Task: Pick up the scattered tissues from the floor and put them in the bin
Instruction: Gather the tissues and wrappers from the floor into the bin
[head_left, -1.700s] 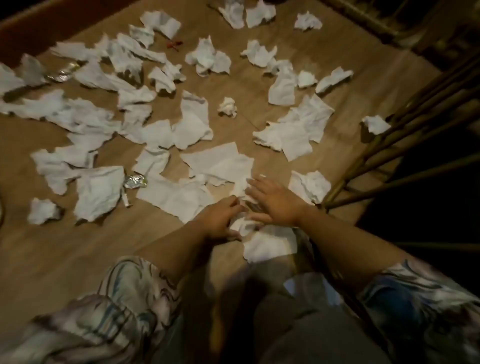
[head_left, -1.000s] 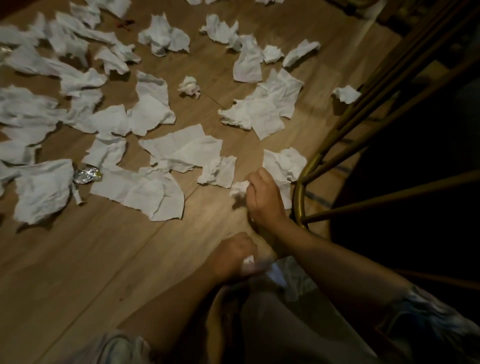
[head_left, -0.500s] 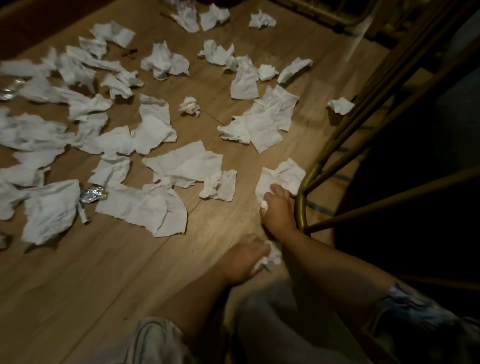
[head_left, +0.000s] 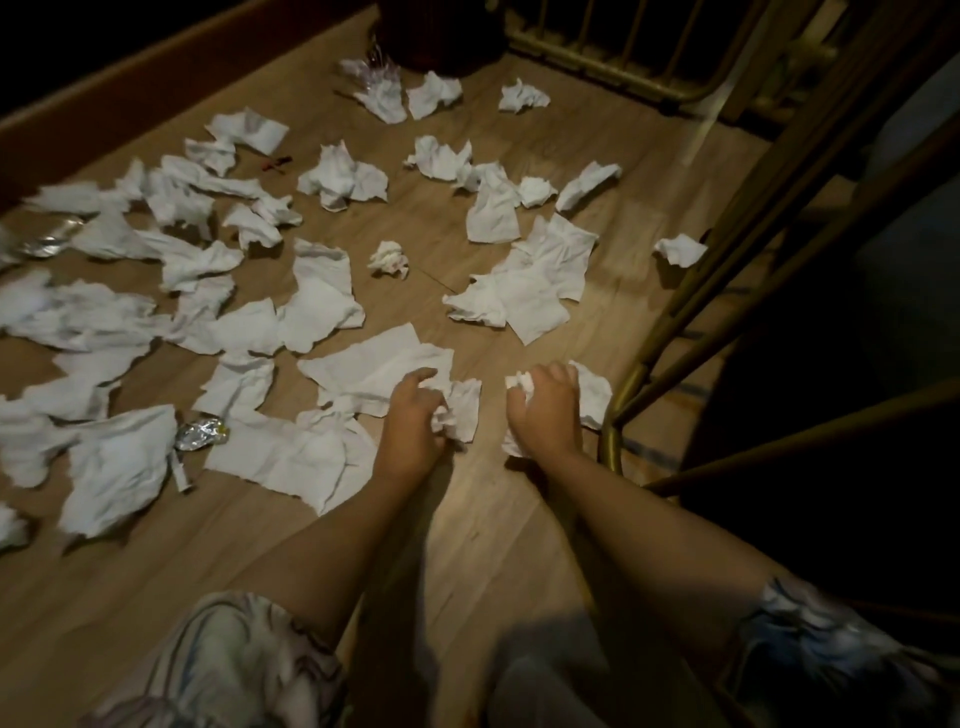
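Several white tissues lie scattered over the wooden floor (head_left: 260, 525). My left hand (head_left: 413, 421) is low on the floor, closed around a crumpled tissue wad (head_left: 445, 415) and resting on a small flat tissue (head_left: 464, 408). My right hand (head_left: 545, 408) grips a small white wad (head_left: 521, 383) at its fingertips and presses on a flat tissue (head_left: 595, 392) beside a chair leg. A large flat tissue (head_left: 374, 366) lies just left of my left hand. A dark bin (head_left: 441, 31) stands at the far top edge, mostly cut off.
Brass chair legs (head_left: 670, 338) slant along the right, close to my right hand. A gold metal rail (head_left: 613, 57) runs at the top right. Foil wrappers (head_left: 201, 434) lie among the tissues on the left. A dark skirting (head_left: 130, 88) bounds the floor at upper left.
My left hand has moved forward from near my knees to the small tissue ahead, still clutching its wad. My right hand stays on the tissue by the chair leg. The view has tilted up.
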